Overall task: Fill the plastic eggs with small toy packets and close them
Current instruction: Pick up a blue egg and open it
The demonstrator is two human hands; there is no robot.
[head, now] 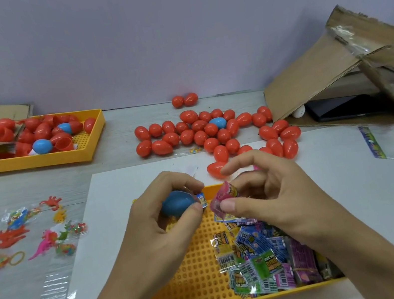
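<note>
Left hand grips blue egg, mostly hidden; right hand pinches pink packet, print blurred.

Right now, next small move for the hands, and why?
Probably push the pink packet into the blue egg. The right hand pinches the folded packet just beside the egg held in the left hand, and the packet is not yet inside.

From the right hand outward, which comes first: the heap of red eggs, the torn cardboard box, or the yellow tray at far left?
From the right hand, in the head view:
1. Heap of red eggs, just beyond the fingertips.
2. Torn cardboard box, back right.
3. Yellow tray, back left, across the table.
</note>
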